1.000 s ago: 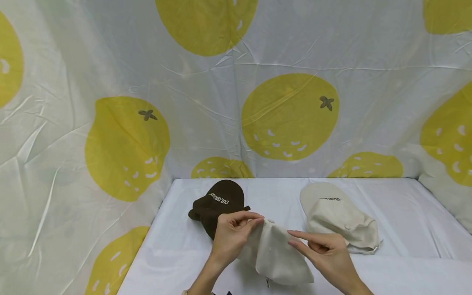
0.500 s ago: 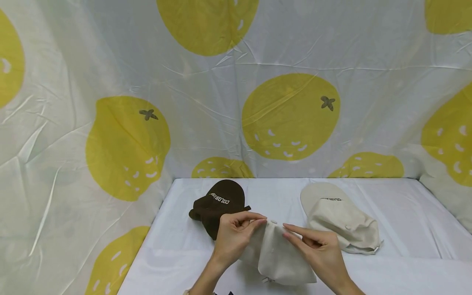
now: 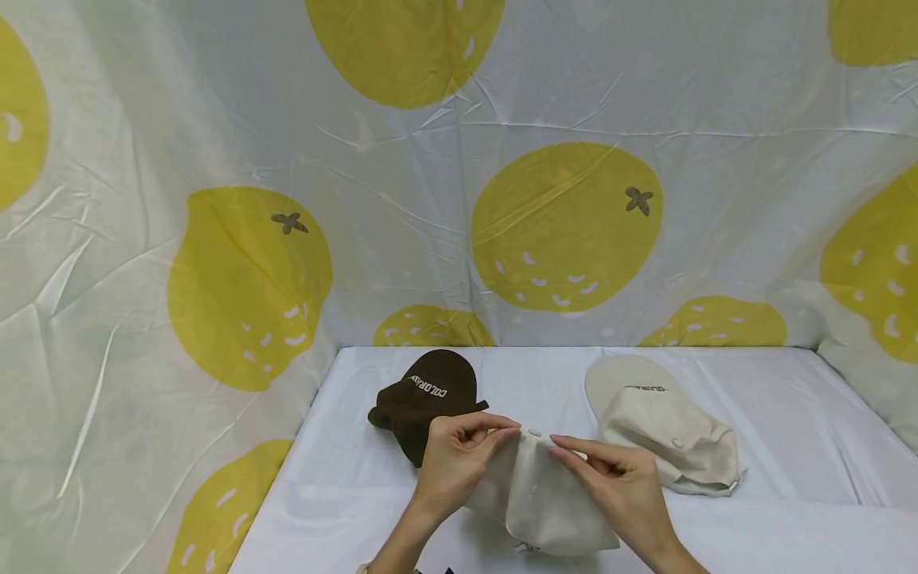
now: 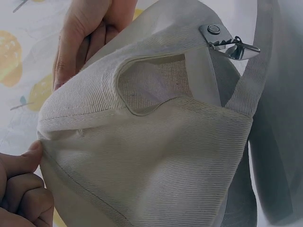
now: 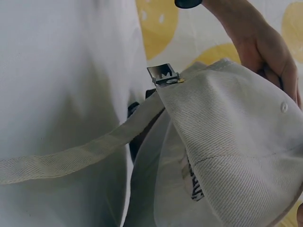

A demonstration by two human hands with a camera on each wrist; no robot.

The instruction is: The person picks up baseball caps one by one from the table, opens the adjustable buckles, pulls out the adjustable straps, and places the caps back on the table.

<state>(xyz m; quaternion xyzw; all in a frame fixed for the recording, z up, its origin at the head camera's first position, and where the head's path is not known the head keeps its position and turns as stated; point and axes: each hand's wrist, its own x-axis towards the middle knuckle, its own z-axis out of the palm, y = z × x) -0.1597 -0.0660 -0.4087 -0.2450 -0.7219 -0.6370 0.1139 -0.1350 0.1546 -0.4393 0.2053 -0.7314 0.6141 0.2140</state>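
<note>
A cream baseball cap (image 3: pixel 559 506) hangs between both hands just above the white surface, its top button facing up. My left hand (image 3: pixel 453 458) pinches the crown fabric left of the button with thumb and forefinger. On the button's right side, my right hand (image 3: pixel 620 486) pinches the crown between thumb and fingertips. In the left wrist view the cap's rear opening, loose strap (image 4: pixel 251 87) and metal buckle (image 4: pixel 229 42) show. Dark lettering (image 5: pixel 191 179) appears inside the folded cap in the right wrist view.
A dark brown cap (image 3: pixel 409 422) with white lettering lies behind my left hand. Another cream cap (image 3: pixel 667 430) lies behind my right hand. Both rest on a white cloth-covered table (image 3: pixel 789 446), backed by a lemon-print curtain (image 3: pixel 402 223).
My right hand has moved left and its fingertips have closed on the crown beside the button. The cap has shifted slightly right; its buckle end has swung a little. My left hand keeps its pinch.
</note>
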